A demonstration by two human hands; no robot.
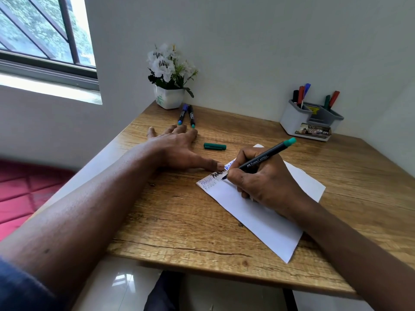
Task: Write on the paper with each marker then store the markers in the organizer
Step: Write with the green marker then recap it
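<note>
My right hand (267, 182) grips a black marker with a teal end (267, 158), its tip touching the white paper (258, 212) near the upper left corner, where several words are written in light blue, black and blue. My left hand (177, 149) lies flat on the wooden table, fingers spread, with the thumb pressing the paper's top edge. A green cap (215, 146) lies on the table just right of that hand. Two capped markers (186, 115) lie side by side beyond my left fingers. The grey organizer (312, 122) at the back right holds several markers upright.
A white pot of white flowers (169, 79) stands in the table's far corner against the wall. The wooden table (179, 221) fills the corner, with walls behind and to the right. A window and a red cushion (20, 194) lie to the left.
</note>
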